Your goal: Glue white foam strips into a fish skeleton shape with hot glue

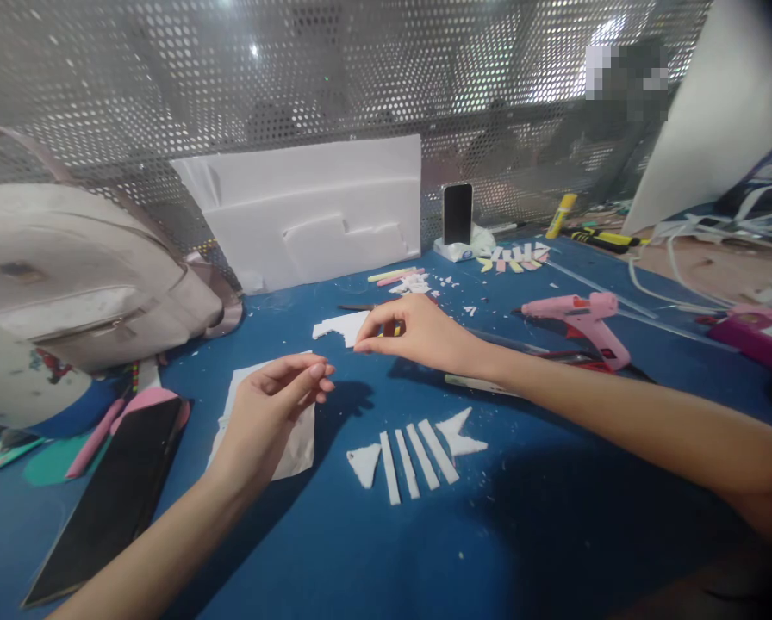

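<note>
From where I stand, the view from the head shows two bare hands over a blue table (425,551). The left hand (276,392) hangs above a white sheet (301,443), hiding part of it; its thumb and fingers are drawn together, and I cannot tell whether they grasp anything. The right hand (415,331) has thumb and forefinger nearly meeting beside a notched white offcut (338,327); whether they pinch something I cannot tell. That hand blocks the offcut's right end and part of a yellow-and-black object behind it.

Below the hands, laid out like a fish skeleton, are six white pieces: one triangular head (364,466), four strips (407,465), slightly apart, and one forked tail (462,432).

Around them I count one pink glue gun (573,314) on the right, one yellow glue stick (560,215) standing near a yellow-and-black utility knife (602,238), and one phone (457,215) upright on a white packet (454,251). Beside it lies a cluster of coloured strips (513,257). One white board (314,207) leans at the back; one pale backpack (89,258) crowds the left, behind a long black case (108,499).
</note>
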A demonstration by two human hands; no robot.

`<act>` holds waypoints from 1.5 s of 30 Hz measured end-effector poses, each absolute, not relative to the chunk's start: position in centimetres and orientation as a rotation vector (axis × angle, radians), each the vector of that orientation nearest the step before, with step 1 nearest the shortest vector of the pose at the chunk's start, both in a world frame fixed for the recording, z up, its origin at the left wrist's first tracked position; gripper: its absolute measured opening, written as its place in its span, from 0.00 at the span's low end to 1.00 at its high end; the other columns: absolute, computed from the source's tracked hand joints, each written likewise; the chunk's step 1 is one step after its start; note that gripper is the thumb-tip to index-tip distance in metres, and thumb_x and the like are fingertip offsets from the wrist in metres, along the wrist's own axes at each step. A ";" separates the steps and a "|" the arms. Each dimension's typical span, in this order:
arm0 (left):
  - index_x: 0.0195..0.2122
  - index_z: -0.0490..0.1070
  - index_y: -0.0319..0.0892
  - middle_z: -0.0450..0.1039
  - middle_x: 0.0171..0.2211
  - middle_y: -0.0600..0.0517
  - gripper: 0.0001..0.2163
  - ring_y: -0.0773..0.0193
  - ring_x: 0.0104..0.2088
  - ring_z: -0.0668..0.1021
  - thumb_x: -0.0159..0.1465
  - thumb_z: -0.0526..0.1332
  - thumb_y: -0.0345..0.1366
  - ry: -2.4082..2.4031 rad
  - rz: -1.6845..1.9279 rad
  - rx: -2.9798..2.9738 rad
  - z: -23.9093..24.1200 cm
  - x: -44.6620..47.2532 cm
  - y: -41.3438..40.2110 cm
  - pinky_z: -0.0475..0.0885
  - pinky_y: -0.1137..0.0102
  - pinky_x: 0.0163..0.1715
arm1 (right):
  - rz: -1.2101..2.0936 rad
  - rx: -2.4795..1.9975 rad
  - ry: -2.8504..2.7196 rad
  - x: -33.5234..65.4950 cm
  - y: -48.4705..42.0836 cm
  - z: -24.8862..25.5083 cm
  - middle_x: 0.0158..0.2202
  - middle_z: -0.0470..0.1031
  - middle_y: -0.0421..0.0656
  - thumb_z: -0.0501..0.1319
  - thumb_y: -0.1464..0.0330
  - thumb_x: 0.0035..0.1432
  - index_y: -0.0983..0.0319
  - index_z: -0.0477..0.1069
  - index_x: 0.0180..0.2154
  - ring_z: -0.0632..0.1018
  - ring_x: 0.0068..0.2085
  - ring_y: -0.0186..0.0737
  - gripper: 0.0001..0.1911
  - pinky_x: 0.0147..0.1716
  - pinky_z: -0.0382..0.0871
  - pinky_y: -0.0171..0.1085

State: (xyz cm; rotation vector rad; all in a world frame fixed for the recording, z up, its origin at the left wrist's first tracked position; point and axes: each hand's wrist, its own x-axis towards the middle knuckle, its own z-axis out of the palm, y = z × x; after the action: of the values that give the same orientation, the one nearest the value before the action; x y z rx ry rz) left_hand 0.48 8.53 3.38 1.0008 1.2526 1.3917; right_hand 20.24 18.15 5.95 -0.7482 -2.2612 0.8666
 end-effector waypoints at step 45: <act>0.28 0.77 0.46 0.79 0.27 0.55 0.04 0.66 0.35 0.80 0.54 0.71 0.36 1.202 1.421 1.273 3.8 0.8 7.3 0.75 0.73 0.40 | 0.865 -0.631 -2.084 20.6 18.5 6.9 0.34 0.73 0.40 0.59 0.68 0.60 0.64 0.71 0.33 0.72 0.30 0.29 0.06 0.31 0.65 0.33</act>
State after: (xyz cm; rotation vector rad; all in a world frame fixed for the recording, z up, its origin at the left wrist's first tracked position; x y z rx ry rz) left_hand 0.79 7.27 3.75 1.2732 1.2024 1.4214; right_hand 20.62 18.54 6.94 -0.6305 -2.0844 0.8650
